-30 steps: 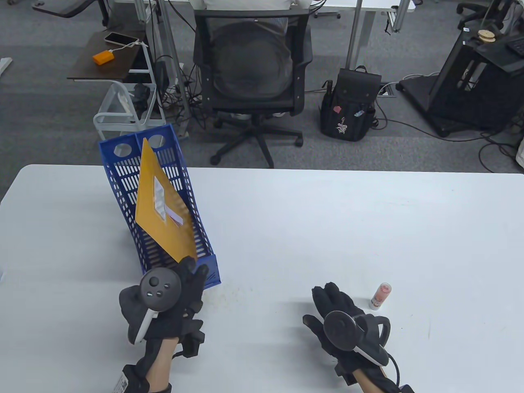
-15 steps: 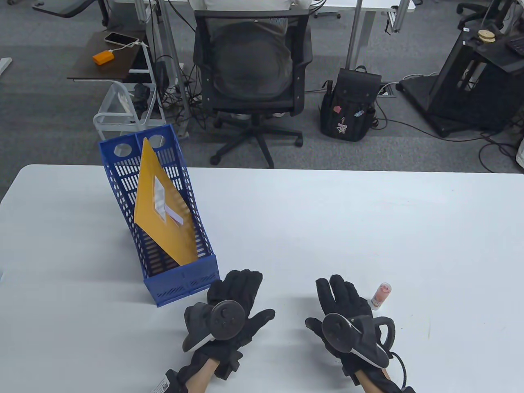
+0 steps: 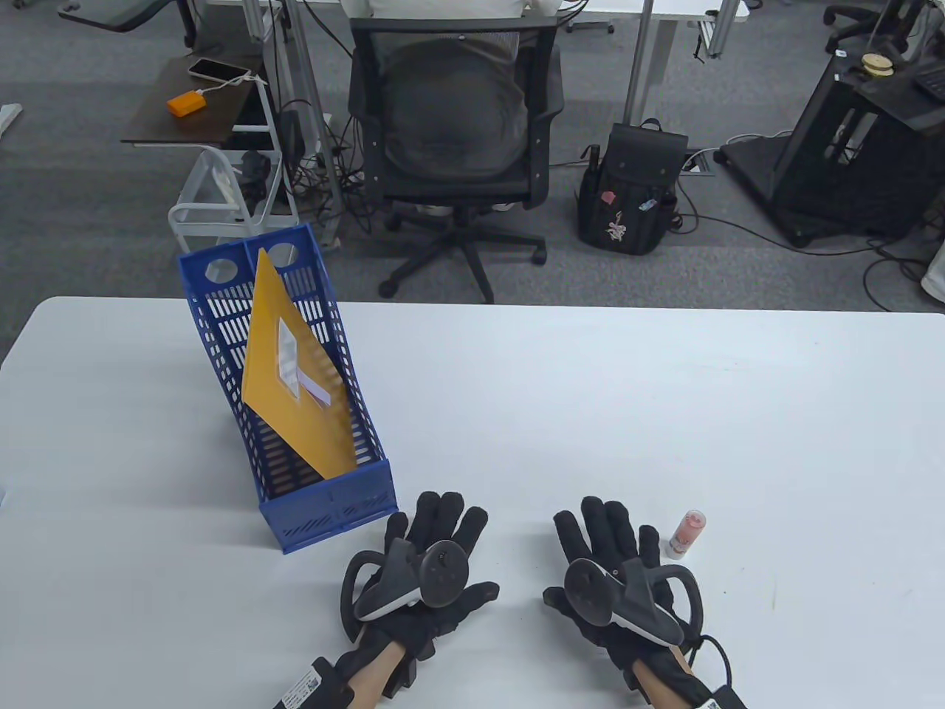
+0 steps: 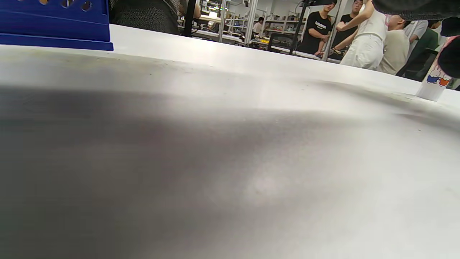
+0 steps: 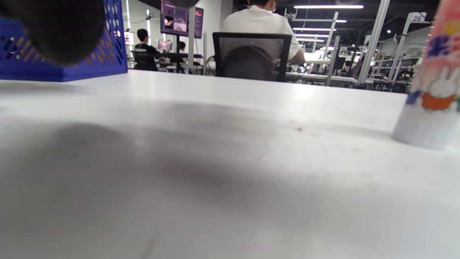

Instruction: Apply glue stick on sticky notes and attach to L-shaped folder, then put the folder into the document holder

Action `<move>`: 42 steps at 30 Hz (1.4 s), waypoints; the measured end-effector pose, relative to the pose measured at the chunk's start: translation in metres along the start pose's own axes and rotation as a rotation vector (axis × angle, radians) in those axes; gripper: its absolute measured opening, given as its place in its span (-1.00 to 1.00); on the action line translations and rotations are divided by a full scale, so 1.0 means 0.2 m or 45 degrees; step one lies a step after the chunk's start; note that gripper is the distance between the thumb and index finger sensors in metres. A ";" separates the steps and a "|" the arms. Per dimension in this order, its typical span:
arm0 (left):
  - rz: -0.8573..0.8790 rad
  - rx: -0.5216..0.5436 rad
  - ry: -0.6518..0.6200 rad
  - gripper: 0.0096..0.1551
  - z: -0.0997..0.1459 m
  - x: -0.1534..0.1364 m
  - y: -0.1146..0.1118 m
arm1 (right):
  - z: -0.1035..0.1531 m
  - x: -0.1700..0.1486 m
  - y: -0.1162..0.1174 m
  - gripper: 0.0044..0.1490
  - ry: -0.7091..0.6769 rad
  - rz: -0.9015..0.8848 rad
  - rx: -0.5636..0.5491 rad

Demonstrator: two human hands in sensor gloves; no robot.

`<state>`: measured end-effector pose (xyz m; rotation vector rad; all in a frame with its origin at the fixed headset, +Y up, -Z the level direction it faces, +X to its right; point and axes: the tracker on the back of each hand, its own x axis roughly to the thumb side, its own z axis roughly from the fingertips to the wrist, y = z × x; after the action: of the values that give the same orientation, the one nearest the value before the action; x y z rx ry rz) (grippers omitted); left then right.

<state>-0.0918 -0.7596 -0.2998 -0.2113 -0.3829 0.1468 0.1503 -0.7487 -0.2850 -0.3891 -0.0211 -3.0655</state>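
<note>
The yellow L-shaped folder stands tilted inside the blue document holder at the table's left, with white sticky notes on its face. My left hand lies flat on the table just right of the holder's front end, fingers straight, holding nothing. My right hand lies flat beside it, also empty. The glue stick stands upright just right of the right hand; it shows as a glue stick at the right wrist view's right edge and a glue stick in the left wrist view.
The white table stretches wide to the right and behind my hands. Beyond its far edge stand an office chair with a seated person and a black backpack on the floor. The blue holder's corner shows in the right wrist view.
My left hand let go of the folder, moved right away from the holder and settled flat on the table. The holder shifted slightly. My right hand flattened in place.
</note>
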 end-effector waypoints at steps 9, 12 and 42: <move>-0.002 -0.031 0.019 0.10 0.01 -0.01 0.00 | 0.00 0.02 0.00 0.25 -0.005 0.013 0.021; -0.010 -0.028 0.024 0.10 0.01 -0.02 0.00 | 0.00 0.03 -0.01 0.24 -0.017 0.015 0.014; 0.018 -0.069 0.071 0.06 0.02 -0.04 -0.01 | 0.01 0.07 0.01 0.23 -0.046 -0.026 0.049</move>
<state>-0.0994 -0.7630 -0.2988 -0.2708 -0.3300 0.1443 0.1377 -0.7510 -0.2800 -0.4443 -0.0855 -3.0728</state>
